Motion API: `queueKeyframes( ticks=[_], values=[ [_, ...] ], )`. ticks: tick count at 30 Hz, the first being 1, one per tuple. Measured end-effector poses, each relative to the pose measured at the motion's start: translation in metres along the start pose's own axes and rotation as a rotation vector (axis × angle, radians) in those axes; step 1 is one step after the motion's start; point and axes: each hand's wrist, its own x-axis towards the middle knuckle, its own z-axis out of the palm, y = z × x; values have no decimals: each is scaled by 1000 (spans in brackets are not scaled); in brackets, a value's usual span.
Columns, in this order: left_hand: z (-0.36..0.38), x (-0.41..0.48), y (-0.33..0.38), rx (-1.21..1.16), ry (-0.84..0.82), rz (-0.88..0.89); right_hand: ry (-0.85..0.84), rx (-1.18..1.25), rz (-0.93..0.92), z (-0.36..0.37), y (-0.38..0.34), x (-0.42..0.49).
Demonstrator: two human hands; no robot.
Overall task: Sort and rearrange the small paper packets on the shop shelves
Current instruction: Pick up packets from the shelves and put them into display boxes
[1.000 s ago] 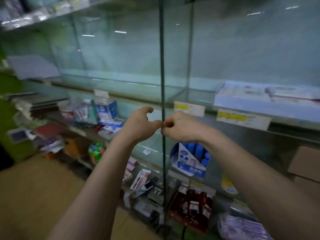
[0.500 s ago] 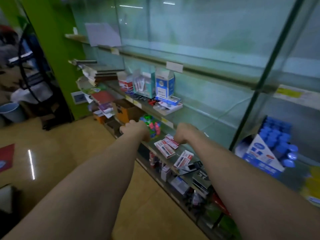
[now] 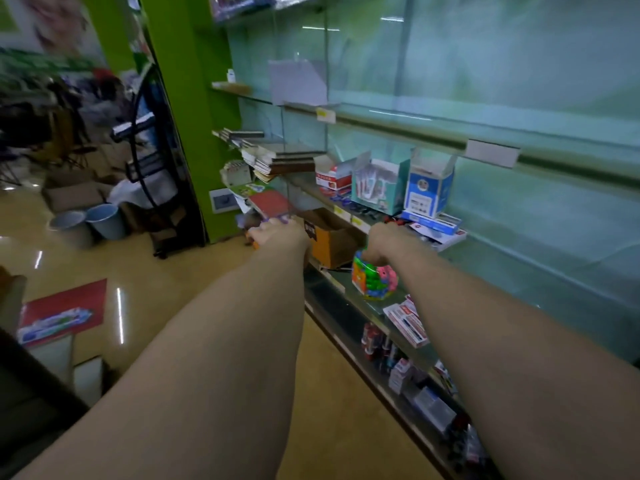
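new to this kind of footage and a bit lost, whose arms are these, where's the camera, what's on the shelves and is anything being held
There is no machine here. These are a person's two bare arms, filmed by one wide-angle camera worn on the head and looking forward and down, so the arms enter from the bottom edge.

The left hand reaches toward a red booklet. The right hand is right by the top of a colourful tub. The fingers are hidden or blurred, so I cannot tell if either holds anything.

The glass shelves carry a stack of notebooks, a teal display box and a blue-and-white box. Lower down are an orange cardboard box and flat red-and-white packets.
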Motion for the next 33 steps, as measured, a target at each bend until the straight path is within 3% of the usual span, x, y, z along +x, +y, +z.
queueKeyframes(
  ticks=[12,33],
  values=[
    [-67,88,-40,11,184,-68,247,-34,-147,-48,-79,90],
    [-192,318,29,32,398,84,404,-55,-164,-166,-120,322]
  ],
)
